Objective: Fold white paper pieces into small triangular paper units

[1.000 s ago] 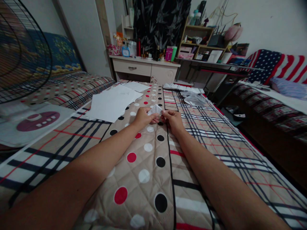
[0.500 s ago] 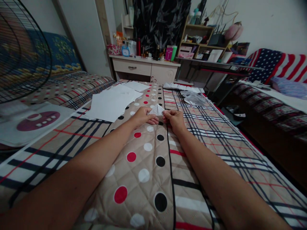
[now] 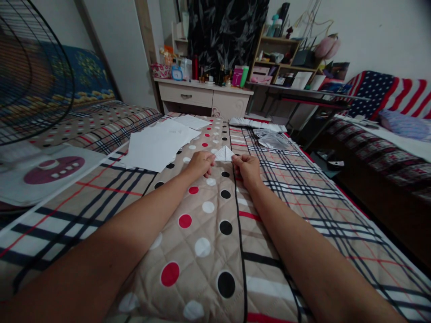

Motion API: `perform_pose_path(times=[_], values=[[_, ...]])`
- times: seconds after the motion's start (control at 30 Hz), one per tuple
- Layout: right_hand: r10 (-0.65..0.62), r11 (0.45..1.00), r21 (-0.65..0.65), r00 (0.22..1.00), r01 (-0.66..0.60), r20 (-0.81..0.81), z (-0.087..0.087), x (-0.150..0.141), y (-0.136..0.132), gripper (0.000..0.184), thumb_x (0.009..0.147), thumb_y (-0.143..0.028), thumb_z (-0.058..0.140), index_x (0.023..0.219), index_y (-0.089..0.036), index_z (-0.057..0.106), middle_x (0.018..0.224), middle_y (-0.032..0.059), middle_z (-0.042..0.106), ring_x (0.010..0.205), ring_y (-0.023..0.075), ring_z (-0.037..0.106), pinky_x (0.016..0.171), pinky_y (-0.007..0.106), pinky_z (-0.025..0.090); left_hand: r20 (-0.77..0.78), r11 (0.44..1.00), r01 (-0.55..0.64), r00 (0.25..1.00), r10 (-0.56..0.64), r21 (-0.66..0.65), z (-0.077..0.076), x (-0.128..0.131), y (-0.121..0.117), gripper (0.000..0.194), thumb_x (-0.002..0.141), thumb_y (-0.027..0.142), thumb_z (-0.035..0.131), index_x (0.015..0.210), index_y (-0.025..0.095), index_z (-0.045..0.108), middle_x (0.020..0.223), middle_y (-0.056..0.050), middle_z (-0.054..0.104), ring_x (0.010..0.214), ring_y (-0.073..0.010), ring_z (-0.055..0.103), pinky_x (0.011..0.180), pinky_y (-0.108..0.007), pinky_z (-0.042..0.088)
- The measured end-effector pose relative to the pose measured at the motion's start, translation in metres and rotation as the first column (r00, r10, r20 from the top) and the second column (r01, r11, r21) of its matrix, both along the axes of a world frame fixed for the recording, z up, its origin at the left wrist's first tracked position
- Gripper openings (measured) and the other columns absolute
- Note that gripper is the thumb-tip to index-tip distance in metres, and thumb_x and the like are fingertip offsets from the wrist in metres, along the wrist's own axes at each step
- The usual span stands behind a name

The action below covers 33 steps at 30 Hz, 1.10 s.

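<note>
A small folded piece of white paper (image 3: 224,154), roughly triangular with a crease down its middle, is held up between my two hands over the bed. The fingertips of my left hand (image 3: 201,164) pinch its left corner. My right hand (image 3: 247,168) grips the right corner between thumb and forefinger. Beyond my left hand, loose white sheets (image 3: 153,146) lie overlapping on the dotted bedspread (image 3: 205,226). Farther off to the right rest a long stack of folded white paper (image 3: 257,123) and a pile of silvery-grey folded pieces (image 3: 272,138).
At the far left stands a fan (image 3: 37,76) with a wire guard. A white bag with a purple print (image 3: 54,169) lies below it. Past the bed's far end is a white dresser (image 3: 188,93) crowded with bottles. A second bed (image 3: 377,143) is on the right.
My left hand has turned and its fingers have curled in, moving from under the folded paper to its left corner. The paper has shifted slightly right and now lies flatter between both hands.
</note>
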State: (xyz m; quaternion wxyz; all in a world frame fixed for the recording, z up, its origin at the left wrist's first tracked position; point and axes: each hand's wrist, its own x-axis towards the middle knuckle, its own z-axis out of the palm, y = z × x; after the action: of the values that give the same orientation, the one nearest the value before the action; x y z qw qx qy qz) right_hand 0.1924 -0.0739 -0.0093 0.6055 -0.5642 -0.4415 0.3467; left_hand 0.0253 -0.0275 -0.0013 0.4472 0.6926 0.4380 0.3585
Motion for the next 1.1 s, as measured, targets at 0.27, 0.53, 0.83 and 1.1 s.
perform_pose_path(times=[0.27, 0.53, 0.83, 1.1], values=[[-0.014, 1.0, 0.002, 1.0, 0.014, -0.008, 0.0, 0.005, 0.004, 0.028, 0.065, -0.037, 0.067, 0.05, -0.02, 0.05, 0.037, -0.0077, 0.033, 0.035, 0.0065, 0.024, 0.037, 0.024, 0.015, 0.004, 0.966, -0.22, 0.975, 0.221, 0.136, -0.006, -0.009, 0.01, 0.042, 0.092, 0.04, 0.044, 0.055, 0.02, 0.049, 0.035, 0.003, 0.044, 0.032, -0.0123, 0.045, 0.038, -0.022, 0.032], [0.03, 0.999, -0.023, 0.998, -0.031, -0.052, 0.005, 0.005, 0.003, 0.028, 0.064, -0.033, 0.065, 0.048, -0.021, 0.045, 0.038, -0.0078, 0.032, 0.034, 0.0064, 0.023, 0.036, 0.025, 0.014, -0.082, 0.727, 0.021, 0.995, 0.049, 0.686, -0.009, -0.009, 0.01, 0.051, 0.068, 0.002, 0.059, 0.116, 0.018, 0.065, 0.126, -0.009, 0.062, 0.114, -0.0211, 0.058, 0.098, -0.034, 0.047], [0.013, 0.998, 0.059, 1.0, -0.013, 0.006, 0.005, -0.001, -0.001, 0.047, 0.077, -0.059, 0.06, 0.051, -0.021, 0.047, 0.04, -0.005, 0.037, 0.037, 0.0077, 0.029, 0.038, 0.025, 0.02, 0.069, 0.94, -0.038, 0.998, 0.015, 0.339, -0.01, 0.003, 0.007, 0.013, 0.076, 0.021, 0.068, 0.084, 0.015, 0.075, 0.072, -0.003, 0.071, 0.064, -0.0151, 0.063, 0.061, -0.024, 0.049], [0.087, 0.974, 0.199, 0.991, -0.107, 0.105, -0.002, 0.0, 0.004, 0.026, 0.067, -0.042, 0.075, 0.074, -0.017, 0.07, 0.063, -0.0009, 0.062, 0.054, 0.0111, 0.049, 0.051, 0.024, 0.038, 0.192, 0.993, 0.052, 0.979, -0.072, 0.109, -0.005, 0.0, 0.001, 0.02, 0.07, 0.027, 0.071, 0.082, 0.01, 0.073, 0.064, 0.0, 0.067, 0.055, -0.0113, 0.058, 0.053, -0.02, 0.044]])
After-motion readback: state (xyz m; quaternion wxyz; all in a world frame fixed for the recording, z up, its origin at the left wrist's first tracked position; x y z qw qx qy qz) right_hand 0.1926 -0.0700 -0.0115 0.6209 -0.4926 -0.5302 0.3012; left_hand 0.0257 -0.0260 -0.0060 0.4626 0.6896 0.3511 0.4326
